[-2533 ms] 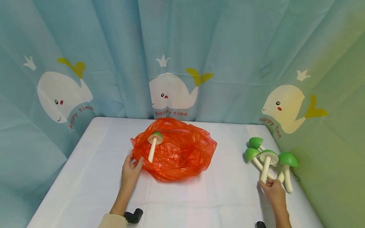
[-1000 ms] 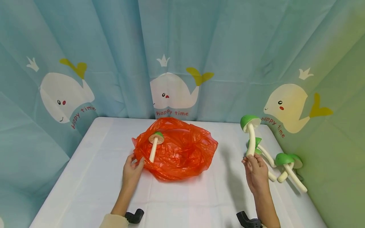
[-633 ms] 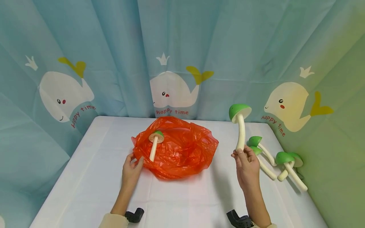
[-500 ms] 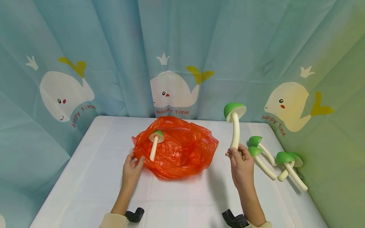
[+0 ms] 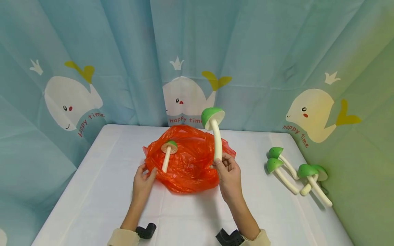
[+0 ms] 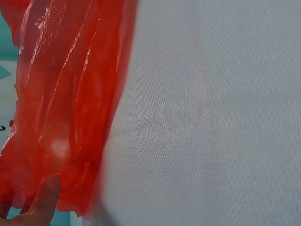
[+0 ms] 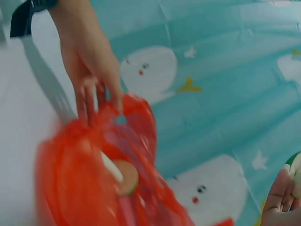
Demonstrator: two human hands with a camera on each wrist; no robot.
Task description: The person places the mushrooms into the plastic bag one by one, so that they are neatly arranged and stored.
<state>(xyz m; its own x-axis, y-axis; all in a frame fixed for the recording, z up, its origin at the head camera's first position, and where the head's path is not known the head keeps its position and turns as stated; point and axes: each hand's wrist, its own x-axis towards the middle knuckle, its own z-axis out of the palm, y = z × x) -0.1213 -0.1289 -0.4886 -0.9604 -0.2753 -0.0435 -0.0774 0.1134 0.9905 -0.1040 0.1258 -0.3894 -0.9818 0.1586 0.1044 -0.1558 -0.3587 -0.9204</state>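
Note:
A crumpled red plastic bag (image 5: 187, 174) lies spread on the table, its mouth facing up. My left hand (image 5: 143, 184) pinches the bag's left rim; the left wrist view shows its thumb (image 6: 47, 195) against the red film. Inside the bag, toward the left, leans a green-capped toy mushroom (image 5: 167, 157). Above the bag's right side, my right hand (image 5: 229, 177) grips the lower stem of another toy mushroom (image 5: 217, 143), cap up. In the right wrist view this mushroom (image 7: 297, 174) is cut off by the edge.
On the table's right side lie several more toy mushrooms, among them one with a curved stem (image 5: 283, 177) and one close to the green curtain (image 5: 317, 188). A blue curtain (image 5: 255, 51) printed with whales hangs behind the white table (image 5: 107, 191).
My right hand took a toy mushroom from the right-hand group, lifted it and carried it left to above the bag. My left hand has stayed on the bag's rim.

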